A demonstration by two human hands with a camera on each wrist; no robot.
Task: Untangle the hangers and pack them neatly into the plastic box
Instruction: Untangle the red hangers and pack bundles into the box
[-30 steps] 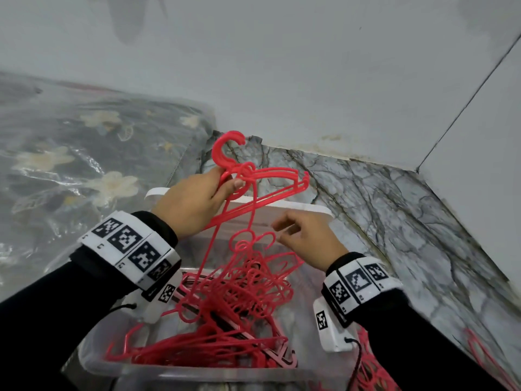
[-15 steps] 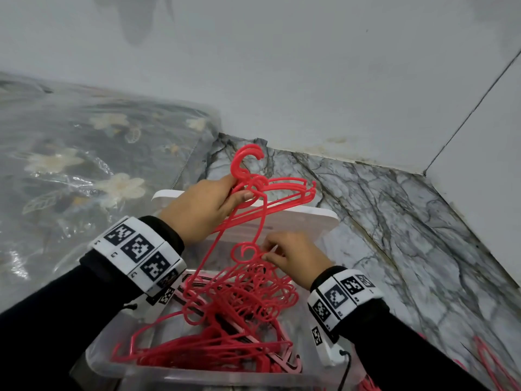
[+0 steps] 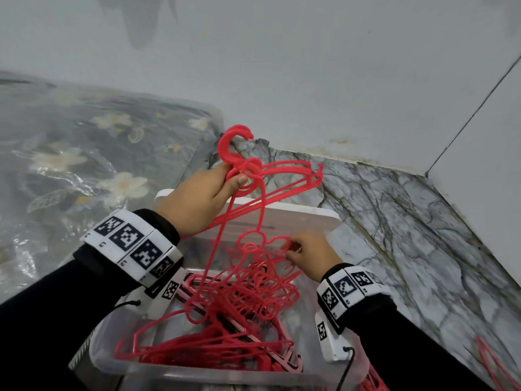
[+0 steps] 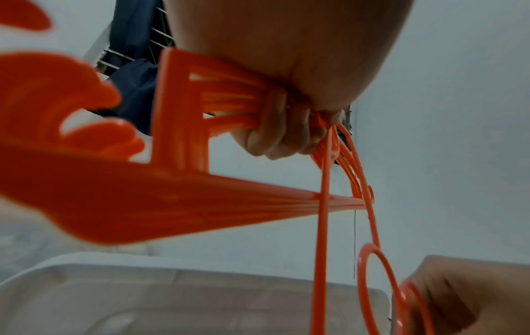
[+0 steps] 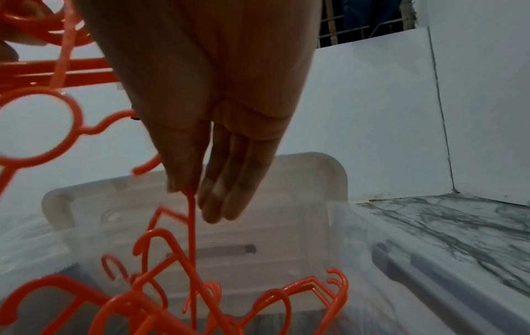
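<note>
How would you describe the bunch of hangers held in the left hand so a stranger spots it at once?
Find the clear plastic box at the bottom. Above its far edge, the left hand grips a bunch of red hangers by the necks. Unlike the tangled hangers in the box, these are lifted and aligned, hooks up.

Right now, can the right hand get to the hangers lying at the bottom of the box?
Probably yes. The right hand hangs just above the open plastic box, no lid over it. But it already pinches a strand of the tangled hangers, which dangle over the bottom pile.
</note>
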